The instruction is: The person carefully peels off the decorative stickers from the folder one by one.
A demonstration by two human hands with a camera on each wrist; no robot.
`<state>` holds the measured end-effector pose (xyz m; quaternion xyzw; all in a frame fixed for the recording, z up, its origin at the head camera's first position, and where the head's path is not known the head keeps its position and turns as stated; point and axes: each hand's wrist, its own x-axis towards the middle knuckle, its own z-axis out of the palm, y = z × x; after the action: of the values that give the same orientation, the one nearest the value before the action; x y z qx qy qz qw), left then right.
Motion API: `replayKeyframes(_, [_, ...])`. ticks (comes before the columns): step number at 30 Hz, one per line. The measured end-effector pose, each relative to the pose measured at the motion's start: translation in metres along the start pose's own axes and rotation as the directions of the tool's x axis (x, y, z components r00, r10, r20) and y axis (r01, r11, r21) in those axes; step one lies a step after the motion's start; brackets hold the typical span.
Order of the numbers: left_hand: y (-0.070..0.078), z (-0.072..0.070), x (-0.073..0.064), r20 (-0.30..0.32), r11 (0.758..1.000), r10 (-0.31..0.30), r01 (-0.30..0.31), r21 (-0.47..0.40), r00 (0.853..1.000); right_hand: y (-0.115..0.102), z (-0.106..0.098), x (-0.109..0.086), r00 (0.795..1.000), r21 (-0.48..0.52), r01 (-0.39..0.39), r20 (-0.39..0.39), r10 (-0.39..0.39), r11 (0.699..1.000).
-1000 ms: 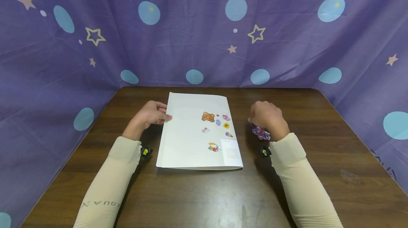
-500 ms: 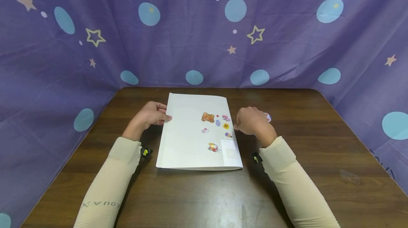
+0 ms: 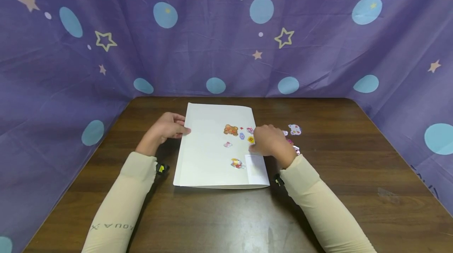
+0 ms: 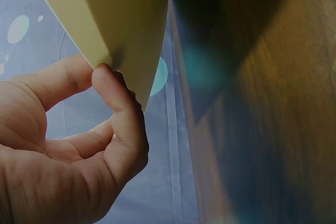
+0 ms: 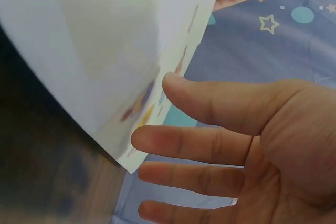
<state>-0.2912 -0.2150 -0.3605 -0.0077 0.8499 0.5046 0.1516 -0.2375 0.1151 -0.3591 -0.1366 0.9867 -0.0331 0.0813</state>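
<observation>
Folder [image 3: 209, 154] lies on the tabletop [image 3: 226, 217], its left edge pinched between thumb and finger of the left hand [image 3: 166, 125]. On the folder's right half sit a bear sticker [image 3: 231, 130] and other stickers [image 3: 242, 136]. Over the folder's right edge is the right hand [image 3: 269, 140], thumb and fingers spread apart, holding nothing; whether it touches the folder I cannot tell. Loose stickers [image 3: 295, 129] lie right of the folder.
</observation>
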Motion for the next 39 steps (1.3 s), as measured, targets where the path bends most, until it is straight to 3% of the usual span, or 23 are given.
replayKeyframes(9, [-0.001,-0.001,0.002,-0.002,1.000,-0.004,0.004,0.003,1.000,-0.005,0.004,-0.001,1.000,0.002,0.022,-0.015,-0.022,1.000])
replayKeyframes(25, [0.000,0.000,0.000,-0.006,1.000,-0.007,0.007,0.011,1.000,-0.021,0.013,0.000,0.999,-0.131,0.015,-0.039,-0.021,0.991])
replayKeyframes(39, [-0.001,-0.001,0.001,-0.003,1.000,-0.003,0.003,0.023,1.000,-0.023,0.014,-0.001,0.998,-0.147,0.017,-0.056,-0.025,0.989])
